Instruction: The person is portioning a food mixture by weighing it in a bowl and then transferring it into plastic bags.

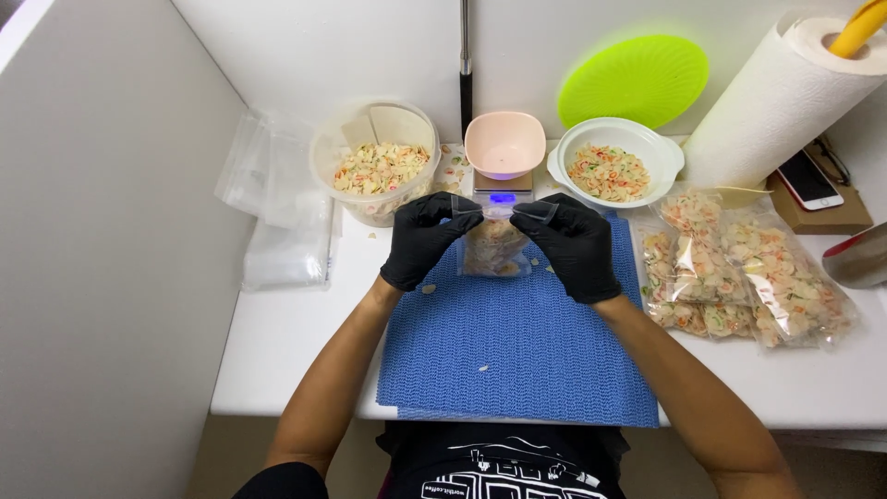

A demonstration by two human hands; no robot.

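Sealing step: left hand [422,238] and right hand [573,244] pinched the filled bag's [492,246] top strip between their fingers; pressing along it seemingly remained.

1. A lime green round mat [634,79] leans against the wall ahead of me.
2. A paper towel roll [781,102] stands at the far right.
3. A phone [808,179] lies on a brown box [822,214] beside that roll.
4. Empty clear bags [275,199] are piled at my left.
5. A pink bowl [504,143] sits on the small scale [502,188].
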